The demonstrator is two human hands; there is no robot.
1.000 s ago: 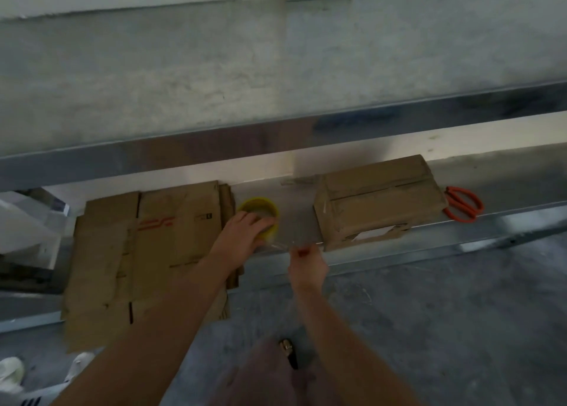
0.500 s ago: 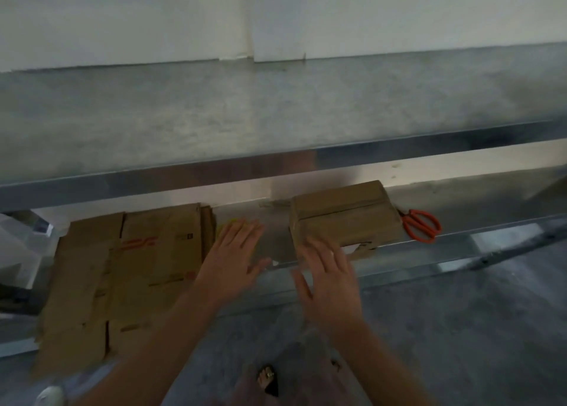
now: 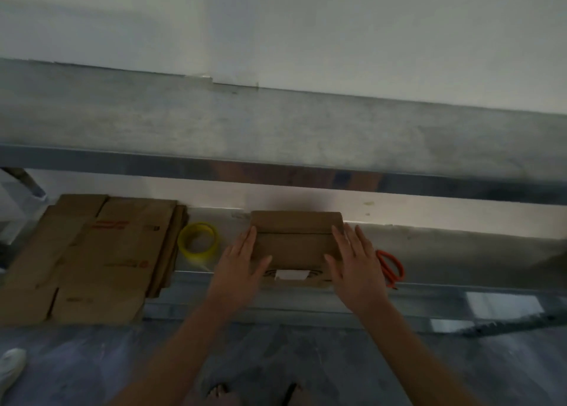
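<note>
Cardboard is being pressed from both sides: the left hand (image 3: 237,270) and right hand (image 3: 356,267), fingers straight and released, are flanking the box (image 3: 294,240) at the near edge of the low shelf (image 3: 445,252). Held only by flat palms, it could be slipping during a lift. Orange scissors (image 3: 391,267) and a yellow tape roll (image 3: 198,242) are crowding its sides, with flattened cartons (image 3: 101,252) farther left. A straight lift is being blocked by the worktop (image 3: 276,123) overhanging above.

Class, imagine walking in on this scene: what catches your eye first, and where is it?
The left hand and right hand, fingers straight, flank a cardboard box on the low shelf. A yellow tape roll lies to its left, orange scissors to its right, flattened cartons farther left.
</note>
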